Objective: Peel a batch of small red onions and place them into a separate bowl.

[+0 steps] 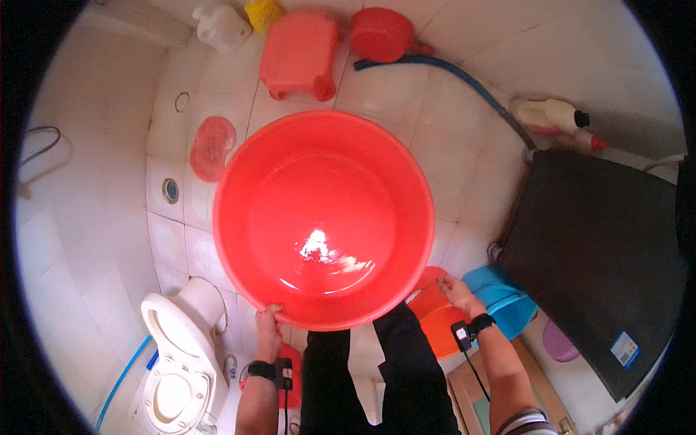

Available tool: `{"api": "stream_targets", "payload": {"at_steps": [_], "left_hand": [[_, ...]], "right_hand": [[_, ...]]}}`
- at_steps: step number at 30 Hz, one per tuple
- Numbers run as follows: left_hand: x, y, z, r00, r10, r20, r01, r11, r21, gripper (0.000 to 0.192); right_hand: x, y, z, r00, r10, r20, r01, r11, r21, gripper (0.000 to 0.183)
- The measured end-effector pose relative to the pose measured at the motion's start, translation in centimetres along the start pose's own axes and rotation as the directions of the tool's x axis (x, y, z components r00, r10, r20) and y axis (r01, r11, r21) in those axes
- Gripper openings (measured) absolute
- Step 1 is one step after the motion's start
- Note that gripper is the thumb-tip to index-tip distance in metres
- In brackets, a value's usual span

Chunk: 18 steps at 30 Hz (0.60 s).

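Note:
A large round red plastic basin (326, 185) fills the middle of the view, with light glinting off what looks like shallow water at its bottom. My left hand (269, 329) grips its near left rim, the thumb over the edge. Off the basin's near right side is my right hand (459, 296), above an orange-red plastic tub (435, 326). Its fingers look partly curled, and whether they touch the tub is unclear. Both wrists wear black bands with small boxes and cables. My legs in black trousers (331, 375) stand just behind the basin.
A white toilet (176, 391) with raised lid is at left, near a floor drain (171, 191). Ahead are a red stool (300, 54), a red dipper (380, 33) and a dark hose (451, 65). At right are a dark-topped appliance (592, 244) and blue basins (508, 310).

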<state>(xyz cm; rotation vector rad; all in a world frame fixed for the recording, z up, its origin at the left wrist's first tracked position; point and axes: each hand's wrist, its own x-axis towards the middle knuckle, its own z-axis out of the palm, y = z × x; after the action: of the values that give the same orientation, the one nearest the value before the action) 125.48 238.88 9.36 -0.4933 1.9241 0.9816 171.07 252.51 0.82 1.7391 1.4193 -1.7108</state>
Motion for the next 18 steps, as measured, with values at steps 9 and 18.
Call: {"api": "stream_targets", "payload": {"at_steps": [9,18], "left_hand": [[4.4,3.5,13.2,0.960,0.150,0.238,-0.220,0.928,0.302,0.024],[7.3,6.0,19.0,0.884,0.266,0.384,-0.396,0.863,0.314,0.047]], "right_hand": [[3.3,-2.0,-14.7,0.996,0.011,-0.083,-0.030,0.972,-0.233,0.028],[4.1,-4.0,-24.5,0.962,-0.052,-0.270,-0.062,0.915,-0.398,0.025]]}}
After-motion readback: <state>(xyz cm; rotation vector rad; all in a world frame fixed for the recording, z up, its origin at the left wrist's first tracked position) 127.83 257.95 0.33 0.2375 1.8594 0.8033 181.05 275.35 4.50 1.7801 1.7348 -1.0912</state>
